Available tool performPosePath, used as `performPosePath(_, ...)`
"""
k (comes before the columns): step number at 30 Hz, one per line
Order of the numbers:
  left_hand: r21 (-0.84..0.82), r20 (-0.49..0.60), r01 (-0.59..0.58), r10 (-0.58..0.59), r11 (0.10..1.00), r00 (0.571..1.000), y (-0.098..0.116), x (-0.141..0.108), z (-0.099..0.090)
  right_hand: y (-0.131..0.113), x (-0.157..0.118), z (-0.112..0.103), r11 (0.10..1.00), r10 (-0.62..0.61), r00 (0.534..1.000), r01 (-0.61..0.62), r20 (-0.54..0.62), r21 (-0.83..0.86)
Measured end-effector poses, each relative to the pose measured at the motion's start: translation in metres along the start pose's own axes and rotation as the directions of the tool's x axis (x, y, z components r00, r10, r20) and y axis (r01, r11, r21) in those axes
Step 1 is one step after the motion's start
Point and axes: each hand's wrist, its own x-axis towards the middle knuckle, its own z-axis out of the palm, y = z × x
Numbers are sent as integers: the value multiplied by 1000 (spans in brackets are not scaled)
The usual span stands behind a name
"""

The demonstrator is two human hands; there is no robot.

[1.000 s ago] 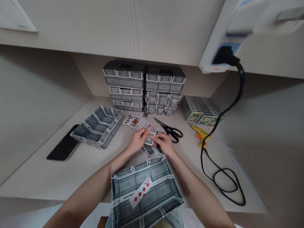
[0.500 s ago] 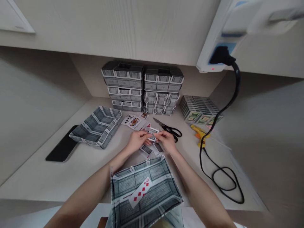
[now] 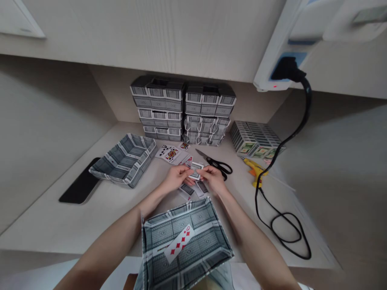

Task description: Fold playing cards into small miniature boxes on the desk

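Observation:
Between my two hands is a playing card point(image 3: 196, 170), its patterned back facing up; whether it is one card or a few together I cannot tell. My left hand point(image 3: 178, 177) pinches its left edge, and my right hand point(image 3: 213, 177) pinches the right edge. Under and around them lie loose playing cards point(image 3: 169, 153), some face up, some face down. Close to my body rests an open box made of playing cards point(image 3: 205, 241), with a six of diamonds card point(image 3: 179, 244) lying inside. Black-handled scissors point(image 3: 219, 164) lie just beyond my right hand.
At left, another card-made tray point(image 3: 130, 159) stands beside a black phone point(image 3: 80, 183). Stacked card-made boxes point(image 3: 160, 106) fill the back. Packed card decks point(image 3: 255, 139) and a yellow glue gun point(image 3: 255, 171) sit right, where a black cable point(image 3: 298, 213) loops. A power strip point(image 3: 281, 72) hangs above.
Both hands keep their hold on the card with hardly any movement. The camera view has shifted slightly; the things on the desk stay in place.

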Motion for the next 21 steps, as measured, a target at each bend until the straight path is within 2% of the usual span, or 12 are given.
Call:
performPosePath(2, 27, -14, -19, 19, 999, 1000, 2, -1, 1, -1, 0, 0, 1000, 1, 1000, -1, 2, 6)
performPosePath(7, 219, -46, -34, 46, 975, 998, 2, -3, 3, -5, -2, 2, 1000, -10, 1000, 9, -22, -29)
performPosePath(11, 177, 39, -4, -3, 984, 999, 2, -3, 2, -3, 0, 1, 999, -8, 1000, 8, -11, -33)
performPosePath(14, 188, 35, -15, 9, 982, 999, 1, -2, 1, 0, 1, 0, 999, -37, 999, 37, -4, -13)
performPosePath(18, 232, -75, -131, 152, 964, 986, -3, 1, -2, -5, -1, 2, 995, -24, 999, 20, 35, 102)
performPosePath(21, 329, -117, -298, 351, 896, 929, -7, 3, -7, -11, -3, 5, 976, 79, 989, -101, 122, 191)
